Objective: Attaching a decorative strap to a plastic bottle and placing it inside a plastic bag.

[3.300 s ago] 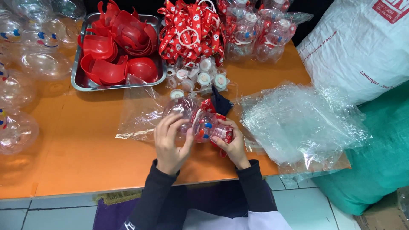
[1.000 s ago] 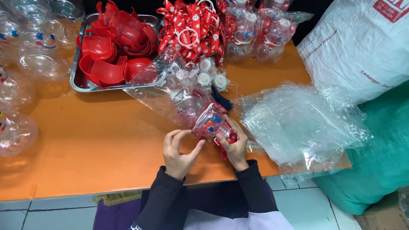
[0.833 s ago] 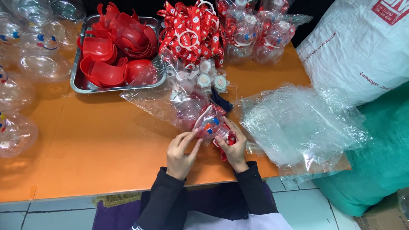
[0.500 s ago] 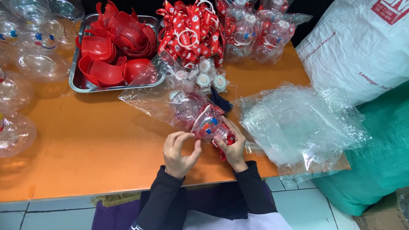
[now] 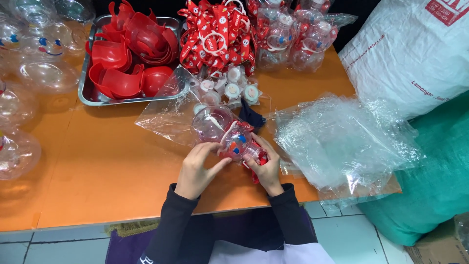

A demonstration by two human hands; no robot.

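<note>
While both hands [image 5: 198, 168] stay put, clear bag [image 5: 166, 115] settles lower; bottle [image 5: 227, 134] unmoved

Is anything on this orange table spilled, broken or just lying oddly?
Nothing looks broken or spilled. The left hand and right hand hold a clear bottle with red parts, half inside a crumpled clear bag. The heap of clear bags hangs over the table edge, untidy rather than wrong.
</note>
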